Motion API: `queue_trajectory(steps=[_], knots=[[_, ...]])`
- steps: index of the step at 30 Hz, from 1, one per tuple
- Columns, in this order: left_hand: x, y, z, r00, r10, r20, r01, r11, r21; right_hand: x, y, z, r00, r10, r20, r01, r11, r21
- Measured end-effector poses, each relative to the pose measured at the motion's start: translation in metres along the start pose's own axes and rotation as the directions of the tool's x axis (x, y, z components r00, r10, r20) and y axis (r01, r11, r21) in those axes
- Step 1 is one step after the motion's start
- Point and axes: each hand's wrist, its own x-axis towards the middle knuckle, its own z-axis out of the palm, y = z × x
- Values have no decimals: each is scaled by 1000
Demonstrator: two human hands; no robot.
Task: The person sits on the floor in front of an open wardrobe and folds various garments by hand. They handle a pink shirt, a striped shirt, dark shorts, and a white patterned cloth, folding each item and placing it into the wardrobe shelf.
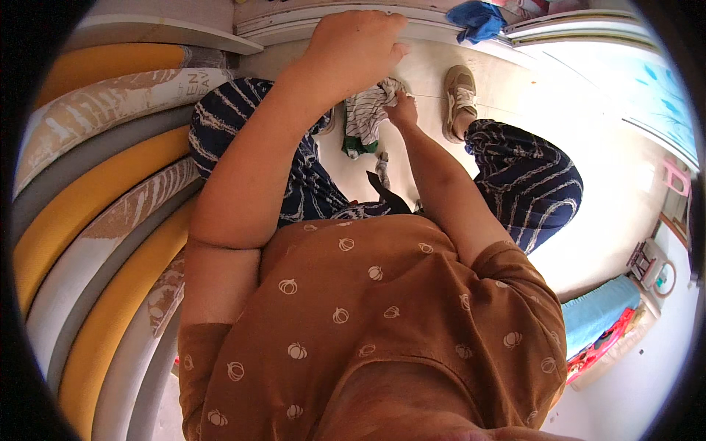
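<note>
My left hand (358,49) is raised close to the camera, above the floor, with its back towards me and its fingers curled. Whatever may be inside those fingers is hidden. Lower down, between my legs, my right hand (404,112) grips a crumpled striped cloth (365,113) by its right side. The cloth is pale with thin dark lines, and a green part (358,146) shows along its lower end. A small patterned piece of fabric (383,165) lies just below the cloth, near a dark strap (386,190).
A striped covering (105,198) in yellow, grey and white lies along my left. My shoe (460,96) rests on the pale floor (436,60). A blue cloth (479,21) hangs over a sliding-door track. Behind on the right are a turquoise cloth (601,314) and a pink plastic object (676,177).
</note>
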Motion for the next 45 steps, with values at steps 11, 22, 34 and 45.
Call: queue_trajectory(steps=[11,22,34,45], knots=[[-8,-45,19,984,-158,84,150,984,96,-3,-95,-118,951,-286,-122,296,711,638],[-7,-36,-25,861,296,-414,-424,866,-264,-73,-201,-311,883,-412,224,-231,35,972],[2,-18,-30,927,-175,-333,-264,329,-907,-142,-227,-310,863,-490,-127,364,426,828],[15,-21,-35,941,-247,-232,-238,2,-971,-145,-214,-312,843,-534,-69,404,543,737]])
